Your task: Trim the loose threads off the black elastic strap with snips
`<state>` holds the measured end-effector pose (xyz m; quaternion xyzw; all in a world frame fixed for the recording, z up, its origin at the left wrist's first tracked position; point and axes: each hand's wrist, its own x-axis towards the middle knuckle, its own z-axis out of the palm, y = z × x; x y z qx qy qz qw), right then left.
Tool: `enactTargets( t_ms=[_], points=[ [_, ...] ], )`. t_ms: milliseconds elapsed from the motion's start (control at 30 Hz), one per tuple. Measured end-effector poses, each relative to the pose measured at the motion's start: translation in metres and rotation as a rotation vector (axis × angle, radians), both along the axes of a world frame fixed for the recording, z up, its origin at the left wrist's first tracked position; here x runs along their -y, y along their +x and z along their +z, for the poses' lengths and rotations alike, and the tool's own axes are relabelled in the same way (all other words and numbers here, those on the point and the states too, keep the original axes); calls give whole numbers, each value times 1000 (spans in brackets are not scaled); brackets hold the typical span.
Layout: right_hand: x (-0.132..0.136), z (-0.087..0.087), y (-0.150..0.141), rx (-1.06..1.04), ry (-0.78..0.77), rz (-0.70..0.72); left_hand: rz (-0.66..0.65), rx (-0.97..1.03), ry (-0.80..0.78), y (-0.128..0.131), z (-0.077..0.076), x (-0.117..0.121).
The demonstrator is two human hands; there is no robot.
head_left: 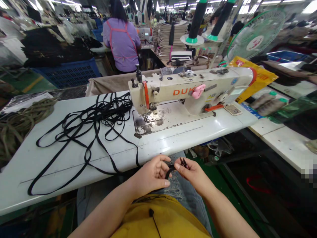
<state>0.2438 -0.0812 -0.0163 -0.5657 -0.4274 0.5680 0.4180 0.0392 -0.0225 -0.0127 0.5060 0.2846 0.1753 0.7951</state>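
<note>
My left hand is in front of the table edge over my lap, fingers curled loosely around a black strap. A short bend of the strap shows between my two hands. My right hand pinches the strap between thumb and forefinger. Dark thread snips are also held in that hand, blades pointing up and away. A tangled pile of black strap lies on the white sewing table, with strands running over the edge toward my left hand.
A sewing machine stands on the table beyond my hands. Olive straps are heaped at the left. Thread cones and a green fan are at the right. A person in a purple top sits ahead, near a blue crate.
</note>
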Motion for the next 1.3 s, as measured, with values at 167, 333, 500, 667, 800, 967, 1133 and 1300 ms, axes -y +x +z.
enactTargets(
  t_ms=[167, 333, 500, 667, 800, 967, 1133, 1300],
  points=[
    [0, 1, 4, 171, 96, -48, -5, -135, 34, -1, 1, -1],
    [5, 15, 3, 377, 316, -117, 58, -165, 121, 2, 8, -2],
    [12, 29, 2, 447, 365, -6, 60, -169, 166, 2, 11, -4],
    [14, 27, -3, 510, 411, 52, 53, -157, 203, 3, 5, -4],
    [13, 25, -5, 580, 437, 91, 38, -213, 273, 3, 6, -4],
    [10, 25, -6, 591, 392, 102, 11, -281, 396, 2, 13, -5],
    [8, 21, -13, 328, 201, -11, 18, -349, 494, 3, 18, -5],
    [10, 11, -19, -27, 5, -142, 32, -389, 543, 2, 19, -8]
  ],
)
